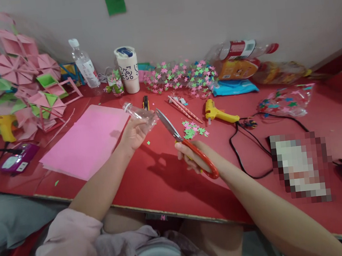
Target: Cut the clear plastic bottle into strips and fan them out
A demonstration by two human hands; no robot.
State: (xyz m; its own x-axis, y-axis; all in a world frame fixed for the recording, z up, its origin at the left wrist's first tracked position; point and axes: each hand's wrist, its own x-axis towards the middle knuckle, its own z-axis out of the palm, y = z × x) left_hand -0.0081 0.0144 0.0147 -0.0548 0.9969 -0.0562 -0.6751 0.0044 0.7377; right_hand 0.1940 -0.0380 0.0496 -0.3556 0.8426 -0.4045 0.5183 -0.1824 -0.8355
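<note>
i judge the cut barely begun: my left hand [135,134] grips the clear bottle [140,115] above the red table [164,177], my right hand [192,154] is closed through the handles of the scissors [188,144], and the blades meet the bottle's cut end, though i cannot tell how deep. room is good around the hands, with pink paper [87,141] left, stars [193,129] and a glue gun [218,115] just beyond, and the table edge near my lap.

You had a flat sheet of pink paper [88,140] lying on the red table [164,177]. A yellow plastic glue gun [218,114] with a black cord lay near a small heap of green and pink paper stars [193,129]. A white lidded cup [128,69] stood upright by the wall, just beside a clear plastic water bottle [85,64].
</note>
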